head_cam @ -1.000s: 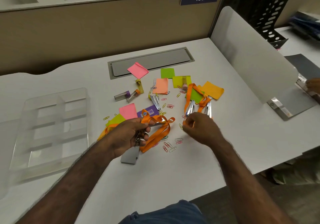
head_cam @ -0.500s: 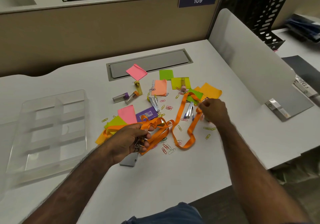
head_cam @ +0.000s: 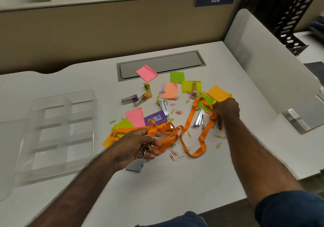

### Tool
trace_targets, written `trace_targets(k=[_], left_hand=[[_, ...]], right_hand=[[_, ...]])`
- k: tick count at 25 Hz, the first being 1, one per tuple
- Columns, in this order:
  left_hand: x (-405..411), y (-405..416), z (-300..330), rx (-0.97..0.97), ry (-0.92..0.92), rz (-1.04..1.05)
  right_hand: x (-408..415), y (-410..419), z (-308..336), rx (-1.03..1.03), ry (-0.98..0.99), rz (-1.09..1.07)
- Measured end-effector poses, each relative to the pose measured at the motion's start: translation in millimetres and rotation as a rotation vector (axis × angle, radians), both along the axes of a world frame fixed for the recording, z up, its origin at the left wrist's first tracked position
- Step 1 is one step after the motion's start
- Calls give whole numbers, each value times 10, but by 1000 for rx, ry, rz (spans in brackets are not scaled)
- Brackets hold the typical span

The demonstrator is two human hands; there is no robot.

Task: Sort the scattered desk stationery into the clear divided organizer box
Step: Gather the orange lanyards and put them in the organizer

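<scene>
Down on the white desk (head_cam: 157, 191), the left hand (head_cam: 138, 146) is closed around a bunch of orange lanyard (head_cam: 191, 121) and its metal clips (head_cam: 144, 150), while the right hand (head_cam: 226, 109) pinches the same ribbon's far loop beside a small stapler (head_cam: 199, 118). Sticky notes (head_cam: 169, 90) and paper clips (head_cam: 178, 111) lie scattered between them, and the clear organizer box (head_cam: 57, 132) sits well apart at the left, its compartments holding nothing.

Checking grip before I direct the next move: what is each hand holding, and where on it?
Left hand: bunched orange lanyards, gripped near their metal clips. Right hand: the far end of a lanyard strap, pinched at its loop.
</scene>
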State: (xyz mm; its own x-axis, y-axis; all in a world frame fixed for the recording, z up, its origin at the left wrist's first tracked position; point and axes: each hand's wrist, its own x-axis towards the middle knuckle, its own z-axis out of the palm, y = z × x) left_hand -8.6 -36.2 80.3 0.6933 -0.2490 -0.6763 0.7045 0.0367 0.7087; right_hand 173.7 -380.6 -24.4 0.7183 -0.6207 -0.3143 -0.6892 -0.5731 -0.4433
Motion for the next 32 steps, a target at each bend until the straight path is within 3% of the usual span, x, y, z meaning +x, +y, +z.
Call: trace_targets(k=[7,14,16,26,32], left_hand=[[-13,44,-19,13,-6,-9],[20,114,49,-12,-29,8],[36,108,102,2,-48,-3],[90,80,289,15,-48,-93],[0,133,380,26,-155,-300]], right_hand=[[-21,98,38,30,-91,-69],[-452,381,554,245,-526,250],[-656,541,797,312,-572,388],[-1513,1344,1537,474,-241,1163],[-1678,1603,1532,370,-278,1139]])
